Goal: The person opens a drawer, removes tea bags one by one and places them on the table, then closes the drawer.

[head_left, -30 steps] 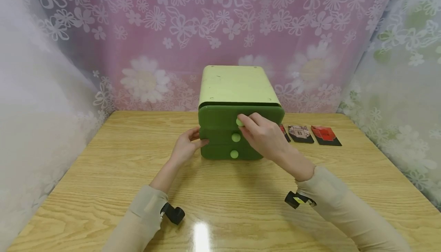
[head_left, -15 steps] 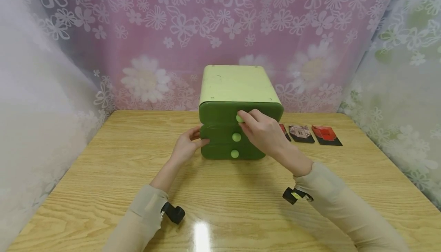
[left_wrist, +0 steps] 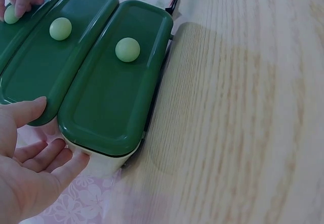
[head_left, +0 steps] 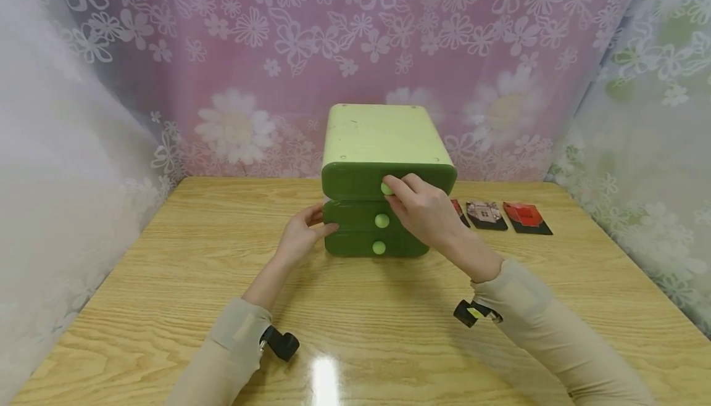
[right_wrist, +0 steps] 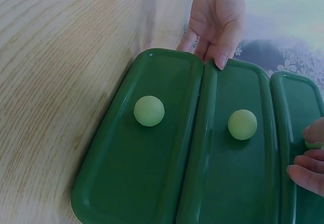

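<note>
A small drawer cabinet with a pale yellow-green shell and three dark green drawer fronts stands mid-table. At the top drawer, my right hand pinches the round light-green knob between thumb and fingers. That drawer front sits against the shell's front edge. My left hand steadies the cabinet's left side. In the left wrist view, its thumb presses the end of the middle drawer front and its fingers bend against the side wall. The middle knob and bottom knob are untouched.
Right of the cabinet lie flat square cards: one red and black, one with a pale house-like picture, and another red one partly hidden by the right hand. Wood-grain table underneath; a pink floral curtain hangs behind.
The top drawer has slid in, so the dark gap under the shell's top edge is gone. My right hand has moved slightly forward with the knob; my left hand stays put.
</note>
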A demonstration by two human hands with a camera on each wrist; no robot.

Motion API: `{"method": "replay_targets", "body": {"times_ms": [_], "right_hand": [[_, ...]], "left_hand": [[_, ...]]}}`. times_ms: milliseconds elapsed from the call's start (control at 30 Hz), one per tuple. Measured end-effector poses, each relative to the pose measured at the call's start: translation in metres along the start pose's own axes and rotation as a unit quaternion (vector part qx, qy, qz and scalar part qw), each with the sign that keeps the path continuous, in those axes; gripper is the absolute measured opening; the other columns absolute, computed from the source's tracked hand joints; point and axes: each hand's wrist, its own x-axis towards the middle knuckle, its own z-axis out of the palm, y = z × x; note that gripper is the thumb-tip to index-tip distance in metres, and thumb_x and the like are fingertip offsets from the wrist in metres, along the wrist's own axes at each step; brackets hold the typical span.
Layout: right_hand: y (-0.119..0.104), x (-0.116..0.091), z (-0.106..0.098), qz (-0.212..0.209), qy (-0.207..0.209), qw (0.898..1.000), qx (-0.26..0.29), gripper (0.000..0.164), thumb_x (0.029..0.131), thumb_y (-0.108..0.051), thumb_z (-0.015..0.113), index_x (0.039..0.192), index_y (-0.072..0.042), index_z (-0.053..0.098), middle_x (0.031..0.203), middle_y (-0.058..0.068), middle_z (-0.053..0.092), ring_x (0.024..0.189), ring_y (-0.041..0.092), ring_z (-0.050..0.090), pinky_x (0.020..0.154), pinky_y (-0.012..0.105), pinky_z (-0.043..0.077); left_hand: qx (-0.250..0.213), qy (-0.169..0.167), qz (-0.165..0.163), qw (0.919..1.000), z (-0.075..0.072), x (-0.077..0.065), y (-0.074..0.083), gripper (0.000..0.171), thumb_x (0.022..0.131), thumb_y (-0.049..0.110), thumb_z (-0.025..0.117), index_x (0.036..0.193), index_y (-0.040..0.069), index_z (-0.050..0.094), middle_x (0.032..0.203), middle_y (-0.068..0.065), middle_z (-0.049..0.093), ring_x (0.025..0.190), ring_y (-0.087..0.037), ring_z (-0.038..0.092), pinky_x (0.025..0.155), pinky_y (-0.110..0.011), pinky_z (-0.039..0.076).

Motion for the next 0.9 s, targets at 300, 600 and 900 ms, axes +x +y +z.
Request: {"method": "replay_targets", "body": {"times_ms": [300, 600, 900], "right_hand": [[-0.001, -0.003, 0.0, 0.004, 0.011, 0.999, -0.04, 0.032, 0.078, -0.007, 0.074, 0.106, -0.001, 0.061, 0.074, 0.011, 0.06, 0.052, 0.021, 0.055, 0.035, 0.028, 0.037], [-0.011, -0.024, -0.001, -0.011, 0.002, 0.999, -0.032, 0.024, 0.077, -0.009, 0.068, 0.096, 0.001, 0.06, 0.071, 0.009, 0.062, 0.046, 0.019, 0.055, 0.031, 0.024, 0.031], [-0.015, -0.035, 0.013, -0.01, -0.113, 0.993, -0.033, 0.036, 0.075, -0.018, 0.079, 0.102, -0.004, 0.059, 0.064, 0.005, 0.056, 0.042, 0.014, 0.049, 0.033, 0.023, 0.027]], "left_hand": [[0.009, -0.003, 0.004, 0.9999, 0.0, -0.001, 0.0, 0.065, 0.084, 0.02, 0.069, 0.14, 0.006, 0.041, 0.131, -0.011, 0.054, 0.126, -0.028, 0.045, 0.104, -0.045, 0.037], [0.03, -0.013, 0.01, 0.9994, 0.003, -0.003, -0.002, 0.055, 0.083, 0.008, 0.067, 0.134, 0.004, 0.049, 0.133, -0.015, 0.051, 0.126, -0.031, 0.044, 0.098, -0.044, 0.044], [0.076, -0.002, 0.053, 0.9957, 0.007, -0.002, -0.008, 0.041, 0.084, 0.007, 0.069, 0.123, 0.006, 0.06, 0.126, -0.011, 0.056, 0.121, -0.025, 0.05, 0.092, -0.035, 0.049]]}}
